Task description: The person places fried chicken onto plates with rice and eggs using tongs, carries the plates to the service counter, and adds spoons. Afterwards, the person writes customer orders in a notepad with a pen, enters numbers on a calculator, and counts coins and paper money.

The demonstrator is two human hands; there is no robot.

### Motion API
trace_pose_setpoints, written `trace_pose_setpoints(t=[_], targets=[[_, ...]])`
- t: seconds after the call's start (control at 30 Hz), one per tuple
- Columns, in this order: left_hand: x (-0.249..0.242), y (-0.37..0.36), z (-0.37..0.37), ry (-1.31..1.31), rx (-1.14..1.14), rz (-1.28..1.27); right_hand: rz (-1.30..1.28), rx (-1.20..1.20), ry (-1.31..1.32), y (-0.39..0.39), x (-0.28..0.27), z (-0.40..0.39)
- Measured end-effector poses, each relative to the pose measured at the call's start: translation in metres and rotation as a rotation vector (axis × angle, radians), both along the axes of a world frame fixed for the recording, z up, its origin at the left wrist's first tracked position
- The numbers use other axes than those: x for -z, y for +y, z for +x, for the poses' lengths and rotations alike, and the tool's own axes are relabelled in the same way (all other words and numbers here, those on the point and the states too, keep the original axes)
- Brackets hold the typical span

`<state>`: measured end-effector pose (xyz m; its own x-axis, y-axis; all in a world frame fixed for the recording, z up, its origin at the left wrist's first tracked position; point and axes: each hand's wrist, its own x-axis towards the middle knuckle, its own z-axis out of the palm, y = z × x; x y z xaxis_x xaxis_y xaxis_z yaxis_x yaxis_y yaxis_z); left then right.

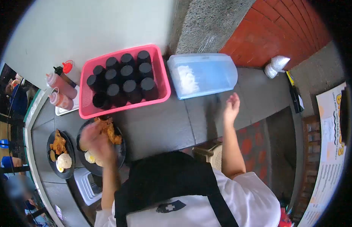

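Note:
My left hand is over a dark plate and smeared by motion, so whether it holds anything cannot be told. Pieces of fried chicken show past its fingers, and a halved boiled egg lies by the palm. A second dark plate to the left carries fried chicken, a mound of rice, an egg piece and a small sauce cup. My right hand hovers with fingers loosely stretched, holding nothing, near the front right corner of a translucent blue container with white contents.
A pink basket of upturned black cups stands against the wall. Several sauce bottles sit on a white tray beside it. A plastic-wrapped bundle lies far right. A beige plastic stool is below the counter edge.

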<state>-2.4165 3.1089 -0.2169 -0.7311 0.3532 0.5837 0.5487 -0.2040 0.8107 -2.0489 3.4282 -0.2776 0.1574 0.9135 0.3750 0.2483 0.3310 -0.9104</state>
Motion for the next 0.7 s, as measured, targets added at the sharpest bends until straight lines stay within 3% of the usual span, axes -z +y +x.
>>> trace_pose_setpoints(t=[0.07,0.1,0.17,0.27,0.4,0.5,0.57,0.67,0.7], targets=[[-0.016,0.078,0.06,-0.043,0.401,-0.176,-0.066,0.041,0.029,0.049,-0.003,0.03],[-0.036,0.109,0.082,0.453,0.365,-0.536,-0.11,-0.017,-0.003,0.073,-0.001,0.042],[-0.004,0.179,0.121,0.261,0.476,-0.331,-0.198,-0.135,-0.067,0.118,0.016,0.066],[0.018,0.229,0.163,-0.001,0.541,-0.405,-0.267,-0.189,-0.125,0.122,0.009,0.066],[-0.018,0.245,0.163,0.138,0.39,-0.408,-0.128,-0.199,-0.291,0.141,-0.012,0.062],[-0.071,0.259,0.146,0.107,0.461,-0.481,-0.182,-0.171,-0.406,0.157,-0.075,0.026],[-0.063,0.281,0.126,0.298,0.427,-0.587,-0.272,-0.225,-0.316,0.173,-0.105,0.003],[-0.057,0.322,0.099,0.658,0.179,-0.624,0.273,0.216,-0.442,0.22,-0.076,-0.034],[-0.057,0.333,0.092,0.786,0.062,-0.614,0.347,0.227,-0.441,0.204,-0.087,-0.042]])
